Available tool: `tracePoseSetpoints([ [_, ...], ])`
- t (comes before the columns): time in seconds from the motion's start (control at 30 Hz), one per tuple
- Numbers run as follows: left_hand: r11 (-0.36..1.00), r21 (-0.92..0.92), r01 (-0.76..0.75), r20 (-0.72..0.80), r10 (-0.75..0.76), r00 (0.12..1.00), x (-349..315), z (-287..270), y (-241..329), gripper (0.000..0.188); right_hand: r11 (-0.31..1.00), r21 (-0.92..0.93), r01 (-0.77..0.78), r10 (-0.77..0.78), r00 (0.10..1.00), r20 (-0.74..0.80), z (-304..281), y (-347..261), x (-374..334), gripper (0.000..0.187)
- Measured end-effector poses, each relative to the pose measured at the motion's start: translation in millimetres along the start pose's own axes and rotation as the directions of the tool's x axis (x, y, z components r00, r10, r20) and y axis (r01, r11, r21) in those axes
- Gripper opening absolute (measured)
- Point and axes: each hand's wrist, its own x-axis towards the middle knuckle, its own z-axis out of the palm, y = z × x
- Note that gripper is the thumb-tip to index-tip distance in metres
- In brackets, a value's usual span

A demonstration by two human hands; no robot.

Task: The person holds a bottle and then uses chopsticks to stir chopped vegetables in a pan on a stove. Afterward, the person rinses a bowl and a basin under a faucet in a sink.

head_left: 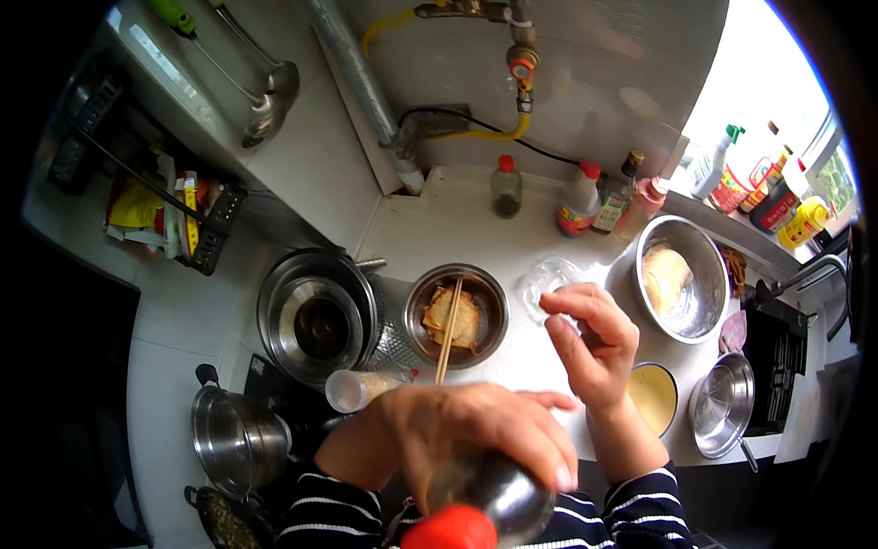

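My left hand [476, 423] is closed around a dark glass jar with a red cap [450, 529], held close to me and tilted. To its right my right hand [594, 352] is raised, thumb and forefinger tips almost together; whether anything sits between them cannot be seen. Beyond the left hand stands a steel bowl [498, 297] with flat, golden-brown pieces of food [465, 328]. A pair of wooden chopsticks [450, 329] lies across it. Crumpled clear plastic [540, 282] rests on the counter behind the right fingertips.
Several bottles [615, 192] stand along the back wall. On the right are a large steel bowl of dough [666, 274], a bowl of yellow liquid [647, 393] and a strainer [722, 403]. Nested pans [315, 320], a clear shaker [352, 392] and a steel pot [233, 439] crowd the left.
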Motion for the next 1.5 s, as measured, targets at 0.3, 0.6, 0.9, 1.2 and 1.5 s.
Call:
tracePoseSetpoints([
  [0.3,0.985,0.155,0.076,-0.755,0.068,0.652,-86,12,-8,0.1,0.783,-0.596,0.178,0.192,0.843,0.503,31,157,-45,0.017],
  [0.6,0.972,0.108,0.208,-0.839,-0.024,0.544,-113,25,4,0.097,0.658,-0.441,0.611,0.312,0.311,0.898,123,195,-68,0.028],
  [0.9,0.872,0.234,0.43,-0.928,0.068,0.366,-125,31,2,0.093,0.653,-0.387,0.65,-0.62,0.753,0.22,23,22,-31,0.02],
  [1.2,0.787,0.321,0.526,-0.915,0.115,0.387,-73,10,-23,0.091,0.561,-0.358,0.747,-0.694,0.66,0.289,18,-23,-55,0.024],
  [1.5,0.767,0.301,0.566,-0.918,0.072,0.391,-39,1,-37,0.067,0.573,-0.388,0.722,-0.687,0.681,0.253,-5,-25,-46,0.022],
])
